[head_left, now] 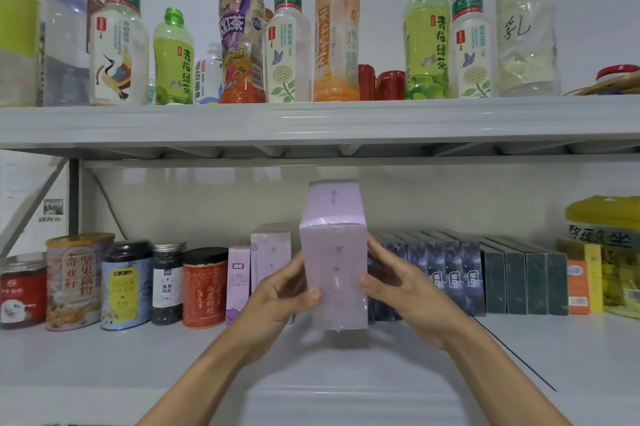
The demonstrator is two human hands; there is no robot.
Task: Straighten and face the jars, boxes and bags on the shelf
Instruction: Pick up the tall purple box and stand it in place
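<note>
A tall lilac box (334,263) is held upright in front of the lower shelf (104,356), its bottom edge just above the shelf surface. My left hand (280,290) grips its left side, thumb across the front. My right hand (398,283) holds its right side with the fingers curled round it. Behind the left hand stand two more lilac boxes (268,252). Left of them is a row of several jars (204,287). To the right, dark blue boxes (450,273) and dark green boxes (526,280) stand in a row.
Yellow bags and an orange box (602,252) fill the right end of the lower shelf. The upper shelf (311,124) carries a line of several drink bottles (336,34) and two red cans (381,82). A thin black cable (512,353) lies on the lower shelf at the right.
</note>
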